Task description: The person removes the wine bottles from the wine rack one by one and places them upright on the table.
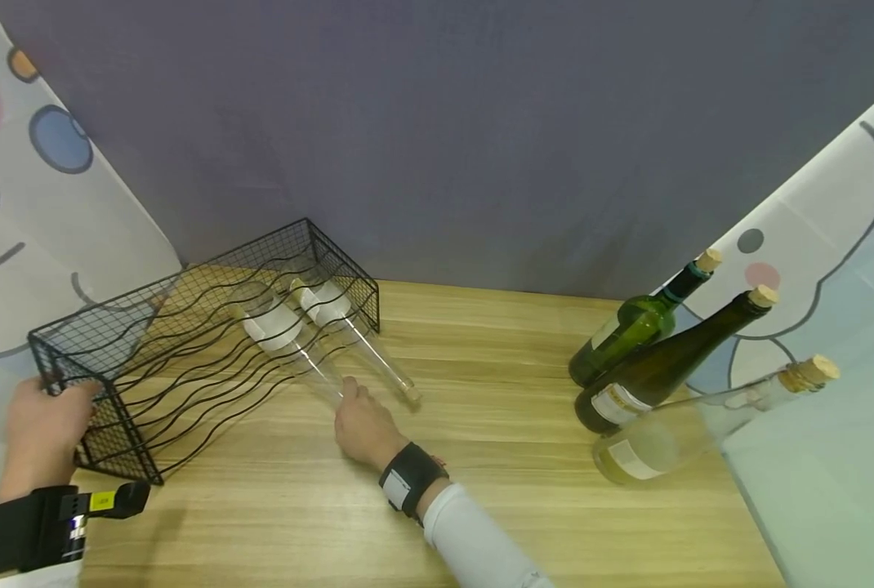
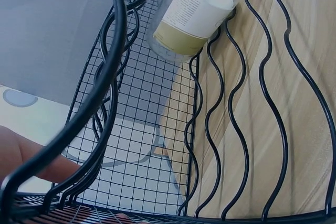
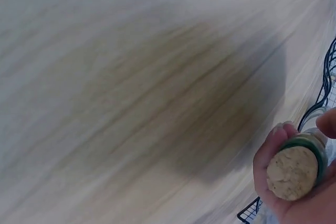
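Note:
A black wire bottle rack [image 1: 187,306] with wavy bars stands at the left of the table. My left hand [image 1: 49,420] grips its near left end; in the left wrist view a finger [image 2: 52,169] lies against the bars. Two clear glass bottles with white labels lie in the rack, necks toward me. My right hand [image 1: 367,429] holds the neck of the left one, a clear bottle [image 1: 271,327]; its cork [image 3: 292,173] shows among the fingers in the right wrist view. Beside it, the other clear bottle [image 1: 330,306] lies with its corked neck sticking out over the table.
Three corked bottles stand at the table's right side: a green bottle [image 1: 624,335], a dark bottle [image 1: 665,367] and a clear bottle [image 1: 672,441]. Behind the wooden table [image 1: 474,367] rises a grey panel [image 1: 481,147]. Printed cloth hangs at both sides.

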`<state>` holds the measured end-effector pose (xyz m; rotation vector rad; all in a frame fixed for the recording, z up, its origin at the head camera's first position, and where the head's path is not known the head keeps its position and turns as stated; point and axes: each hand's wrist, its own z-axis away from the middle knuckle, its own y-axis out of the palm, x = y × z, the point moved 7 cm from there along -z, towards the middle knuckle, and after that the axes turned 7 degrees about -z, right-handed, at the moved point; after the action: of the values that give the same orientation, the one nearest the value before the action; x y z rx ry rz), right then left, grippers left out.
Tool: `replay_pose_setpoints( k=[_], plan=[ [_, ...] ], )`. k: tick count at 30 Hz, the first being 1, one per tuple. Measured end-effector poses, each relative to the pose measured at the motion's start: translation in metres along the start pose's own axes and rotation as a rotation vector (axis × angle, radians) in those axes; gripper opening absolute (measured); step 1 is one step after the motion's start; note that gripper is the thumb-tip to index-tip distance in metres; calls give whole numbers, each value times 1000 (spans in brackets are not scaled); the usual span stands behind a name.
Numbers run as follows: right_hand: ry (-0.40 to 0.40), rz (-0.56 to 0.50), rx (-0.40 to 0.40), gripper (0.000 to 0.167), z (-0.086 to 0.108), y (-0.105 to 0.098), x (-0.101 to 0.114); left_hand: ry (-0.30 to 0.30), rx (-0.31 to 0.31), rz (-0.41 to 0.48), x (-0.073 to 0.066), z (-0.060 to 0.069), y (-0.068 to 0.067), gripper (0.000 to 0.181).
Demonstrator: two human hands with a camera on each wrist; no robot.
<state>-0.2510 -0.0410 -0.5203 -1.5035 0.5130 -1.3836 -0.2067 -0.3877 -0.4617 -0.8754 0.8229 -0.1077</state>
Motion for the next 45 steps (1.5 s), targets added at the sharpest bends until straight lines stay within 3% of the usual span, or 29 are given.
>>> replay_pose_setpoints(
  k=[7, 14, 23, 34, 45],
  plan=[
    [53, 58, -53, 36, 0, -2, -1, -6, 0, 2, 0, 0, 0, 75],
    [56, -1, -124, 36, 3, -9, -5, -4, 5, -5, -1, 1, 1, 75],
    [48, -31, -116, 38, 2, -15, -10, 1, 0, 10, -2, 2, -1, 75],
    [131, -81, -62, 30, 4, -10, -16, 3, -8, 16, -2, 1, 1, 75],
    [154, -21, -52, 53, 5, -2, -28, 1, 3, 22, 0, 0, 1, 76]
  ],
)
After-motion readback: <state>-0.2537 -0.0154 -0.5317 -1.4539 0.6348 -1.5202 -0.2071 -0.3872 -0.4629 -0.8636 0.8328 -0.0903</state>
